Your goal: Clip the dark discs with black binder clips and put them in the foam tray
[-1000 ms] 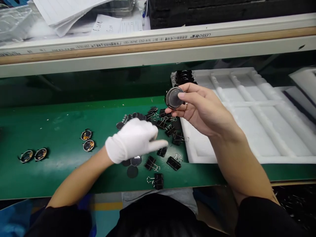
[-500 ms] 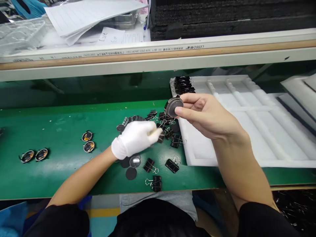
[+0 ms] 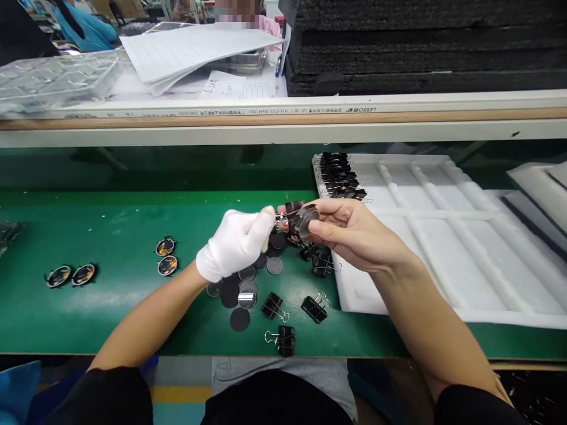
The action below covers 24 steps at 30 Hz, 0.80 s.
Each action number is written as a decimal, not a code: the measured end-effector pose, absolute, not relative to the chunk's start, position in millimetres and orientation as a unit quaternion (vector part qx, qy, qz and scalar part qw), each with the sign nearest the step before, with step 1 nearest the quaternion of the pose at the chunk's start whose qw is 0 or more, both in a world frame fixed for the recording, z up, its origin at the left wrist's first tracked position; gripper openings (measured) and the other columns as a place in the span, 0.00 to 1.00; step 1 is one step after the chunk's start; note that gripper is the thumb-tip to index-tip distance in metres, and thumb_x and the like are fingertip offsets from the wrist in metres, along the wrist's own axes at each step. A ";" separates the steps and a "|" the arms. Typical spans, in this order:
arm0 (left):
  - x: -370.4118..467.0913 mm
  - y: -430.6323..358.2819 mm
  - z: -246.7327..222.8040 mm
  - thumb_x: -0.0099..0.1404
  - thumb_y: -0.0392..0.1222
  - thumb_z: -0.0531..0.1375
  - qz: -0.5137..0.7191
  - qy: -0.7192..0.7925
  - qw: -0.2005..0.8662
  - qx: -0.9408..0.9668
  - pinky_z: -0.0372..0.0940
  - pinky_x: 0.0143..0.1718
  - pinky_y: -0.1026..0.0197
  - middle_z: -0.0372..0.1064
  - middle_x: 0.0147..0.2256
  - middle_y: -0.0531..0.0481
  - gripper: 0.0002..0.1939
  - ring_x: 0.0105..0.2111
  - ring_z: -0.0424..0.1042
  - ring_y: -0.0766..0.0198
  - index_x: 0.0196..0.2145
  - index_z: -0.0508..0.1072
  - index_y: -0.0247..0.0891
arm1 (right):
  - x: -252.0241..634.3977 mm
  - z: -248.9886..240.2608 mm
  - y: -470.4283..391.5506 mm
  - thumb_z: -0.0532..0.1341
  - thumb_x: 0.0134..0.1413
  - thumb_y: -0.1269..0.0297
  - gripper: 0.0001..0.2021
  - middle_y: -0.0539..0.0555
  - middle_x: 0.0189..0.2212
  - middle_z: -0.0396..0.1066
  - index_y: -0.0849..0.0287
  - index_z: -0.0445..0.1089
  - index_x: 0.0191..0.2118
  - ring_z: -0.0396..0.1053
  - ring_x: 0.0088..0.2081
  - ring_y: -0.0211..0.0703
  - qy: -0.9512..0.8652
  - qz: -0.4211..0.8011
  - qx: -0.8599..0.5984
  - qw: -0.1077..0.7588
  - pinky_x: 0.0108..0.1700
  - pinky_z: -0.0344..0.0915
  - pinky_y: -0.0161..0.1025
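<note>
My left hand point(image 3: 239, 242), in a white glove, pinches the wire handles of a black binder clip point(image 3: 294, 206). The clip's body meets the edge of a round dark case with a clear disc on its face point(image 3: 307, 221); whether its jaws grip that edge I cannot tell. Bare fingers of my right hand point(image 3: 361, 233) hold the case, thumb on its face. Below the hands lie loose clear discs point(image 3: 274, 265) and dark discs point(image 3: 240, 319). More binder clips point(image 3: 315, 307) are scattered on the green bench, some partly hidden behind my right hand.
A white divided foam tray point(image 3: 447, 236) lies at right, with black clips point(image 3: 339, 171) packed in its far-left compartment. Round framed pieces point(image 3: 167, 265) sit on the left of the bench point(image 3: 119, 313). A shelf edge point(image 3: 266, 134) crosses above, bearing papers and black foam point(image 3: 420, 53).
My left hand has come up from the pile with a binder clip and met the round case. My right hand has lowered slightly. The whole view has shifted a little.
</note>
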<state>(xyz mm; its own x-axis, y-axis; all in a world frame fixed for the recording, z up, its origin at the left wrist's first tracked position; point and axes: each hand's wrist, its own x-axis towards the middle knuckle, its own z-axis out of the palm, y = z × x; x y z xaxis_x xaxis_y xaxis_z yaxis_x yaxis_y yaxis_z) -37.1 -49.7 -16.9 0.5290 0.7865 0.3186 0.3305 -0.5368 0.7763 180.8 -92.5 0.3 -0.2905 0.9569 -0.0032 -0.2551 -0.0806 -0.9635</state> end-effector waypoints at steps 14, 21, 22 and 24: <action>-34.4 -56.9 -5.3 0.67 0.54 0.55 0.173 0.390 0.429 0.796 0.52 0.21 0.63 0.62 0.16 0.55 0.26 0.19 0.59 0.69 0.15 0.61 0.39 | 191.0 12.0 -95.5 0.77 0.47 0.62 0.11 0.54 0.31 0.81 0.59 0.81 0.37 0.80 0.36 0.46 -0.570 0.605 -0.389 0.396 0.42 0.78 0.41; -33.2 -58.4 -2.0 0.64 0.52 0.56 0.167 0.411 0.390 0.807 0.48 0.22 0.62 0.54 0.15 0.57 0.24 0.19 0.53 0.70 0.16 0.57 0.39 | 192.1 13.3 -96.6 0.77 0.47 0.65 0.12 0.53 0.32 0.81 0.59 0.81 0.39 0.79 0.35 0.43 -0.598 0.595 -0.393 0.365 0.41 0.77 0.38; -33.5 -58.6 -1.1 0.63 0.51 0.56 0.166 0.413 0.377 0.812 0.47 0.22 0.62 0.54 0.16 0.57 0.23 0.20 0.52 0.70 0.16 0.58 0.39 | 192.3 13.4 -96.5 0.76 0.48 0.65 0.11 0.53 0.33 0.81 0.59 0.81 0.39 0.79 0.35 0.42 -0.599 0.596 -0.390 0.367 0.41 0.76 0.38; -34.4 -58.7 0.3 0.63 0.51 0.57 0.165 0.413 0.352 0.823 0.46 0.23 0.62 0.53 0.16 0.58 0.22 0.20 0.50 0.70 0.16 0.59 0.39 | 192.6 13.7 -96.2 0.75 0.49 0.64 0.10 0.53 0.34 0.81 0.58 0.82 0.38 0.79 0.36 0.42 -0.598 0.599 -0.380 0.372 0.42 0.76 0.38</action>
